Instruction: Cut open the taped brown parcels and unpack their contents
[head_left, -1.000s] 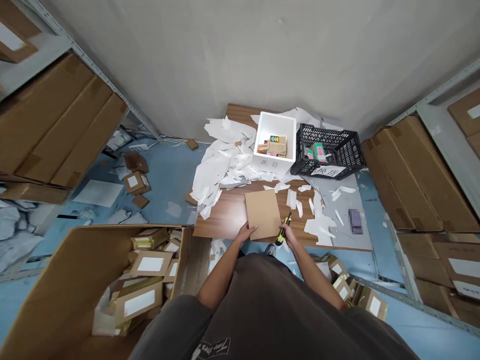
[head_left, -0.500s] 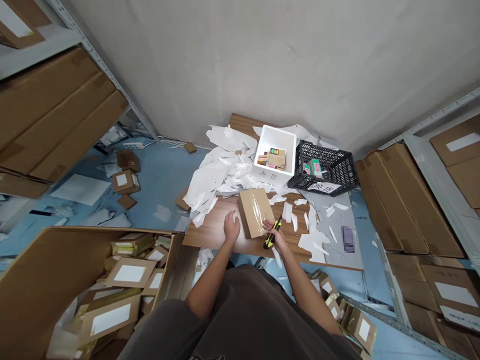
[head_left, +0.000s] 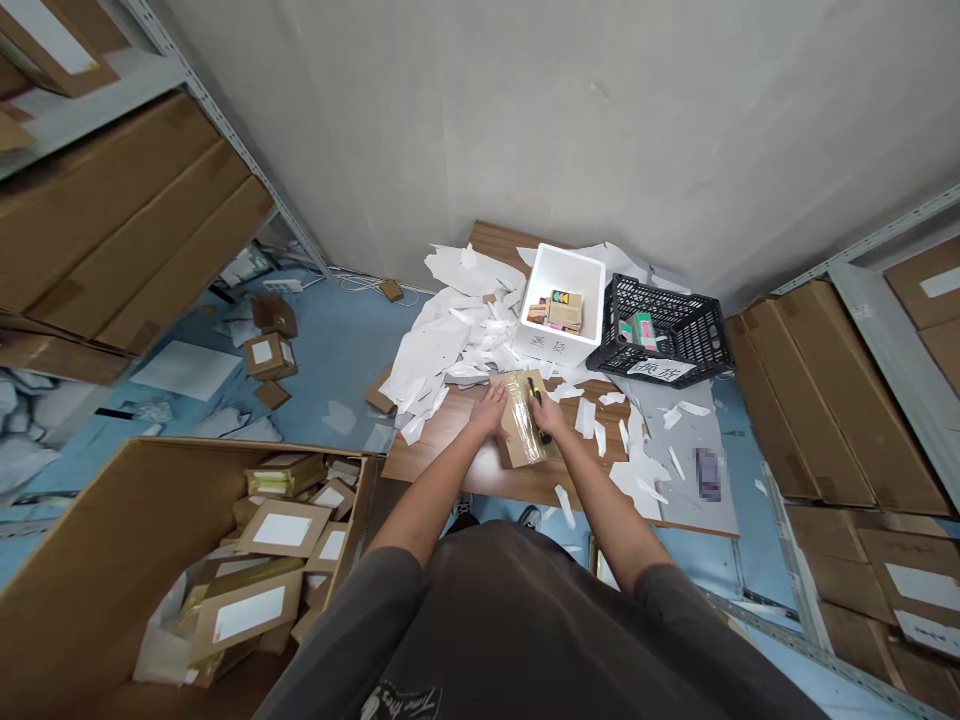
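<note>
A taped cardboard box (head_left: 520, 428) lies on the wooden table in front of me, clear shiny tape running along its top. My left hand (head_left: 489, 411) grips the box at its left side, fingers over the upper edge. In my right hand (head_left: 550, 413) is a black and yellow utility knife (head_left: 535, 390), held against the right part of the box top. The fist hides part of the knife, and I cannot make out its blade.
Behind the box stand a white foam bin (head_left: 559, 346) with small boxes and a black plastic crate (head_left: 675, 345). Torn white paper (head_left: 435, 335) litters the table (head_left: 450, 470). A large carton (head_left: 142, 520) of parcels is at left; shelves flank both sides.
My left hand has come from beside the box onto its left side. My right hand has turned the knife over and brought it onto the box top. The view has shifted slightly.
</note>
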